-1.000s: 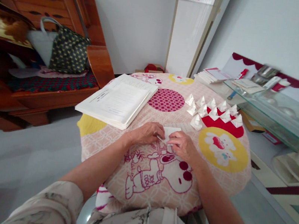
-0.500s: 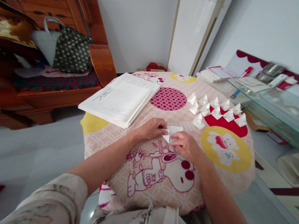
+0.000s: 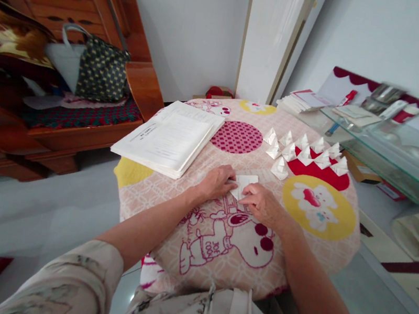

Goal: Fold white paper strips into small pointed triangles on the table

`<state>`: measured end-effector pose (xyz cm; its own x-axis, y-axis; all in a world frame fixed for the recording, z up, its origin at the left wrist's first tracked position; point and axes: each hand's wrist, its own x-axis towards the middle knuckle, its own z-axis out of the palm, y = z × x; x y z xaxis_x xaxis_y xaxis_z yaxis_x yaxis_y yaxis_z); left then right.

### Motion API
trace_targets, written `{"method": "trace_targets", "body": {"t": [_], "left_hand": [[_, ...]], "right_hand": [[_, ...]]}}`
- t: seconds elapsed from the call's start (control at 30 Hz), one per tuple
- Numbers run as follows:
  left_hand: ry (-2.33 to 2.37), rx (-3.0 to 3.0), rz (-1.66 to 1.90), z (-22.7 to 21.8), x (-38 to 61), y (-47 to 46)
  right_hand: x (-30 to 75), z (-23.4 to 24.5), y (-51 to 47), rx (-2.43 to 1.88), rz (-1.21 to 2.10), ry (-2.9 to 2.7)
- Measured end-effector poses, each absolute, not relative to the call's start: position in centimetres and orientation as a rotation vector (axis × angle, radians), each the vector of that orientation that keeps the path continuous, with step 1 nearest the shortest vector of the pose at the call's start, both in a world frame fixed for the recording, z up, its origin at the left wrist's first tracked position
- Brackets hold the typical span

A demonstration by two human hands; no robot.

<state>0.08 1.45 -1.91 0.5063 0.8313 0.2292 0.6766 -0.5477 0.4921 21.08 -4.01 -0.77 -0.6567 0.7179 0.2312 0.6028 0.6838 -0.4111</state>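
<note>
A small piece of folded white paper (image 3: 244, 182) lies on the patterned tablecloth (image 3: 232, 267), between my two hands. My left hand (image 3: 218, 182) has its fingers closed on the paper's left edge. On the right side, my right hand (image 3: 261, 203) pinches the paper's lower right edge between thumb and fingers. The fingers partly cover the paper, so its full shape is hidden. Beyond my right hand, several folded white paper pieces with pointed tips (image 3: 304, 155) stand in rows.
A thick stack of printed sheets (image 3: 168, 137) lies at the table's left. To the right stands a glass-topped cabinet (image 3: 405, 151) with metal bowls and papers. A wooden sofa (image 3: 137, 82) holding a dotted bag (image 3: 102, 68) is at the left; a white air conditioner (image 3: 269, 44) stands behind.
The paper now lies flatter, with its raised left flap pressed down. My left fingers have shifted slightly on its left edge; my right hand stays nearly in place.
</note>
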Motion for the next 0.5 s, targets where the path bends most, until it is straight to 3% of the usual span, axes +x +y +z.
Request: {"method": "trace_targets", "body": {"t": [0.5], "left_hand": [[1.237, 2.440, 0.616, -1.74, 0.32, 1.16]], "right_hand": [[21.27, -1.55, -3.39, -0.908, 0.360, -2.474]]}}
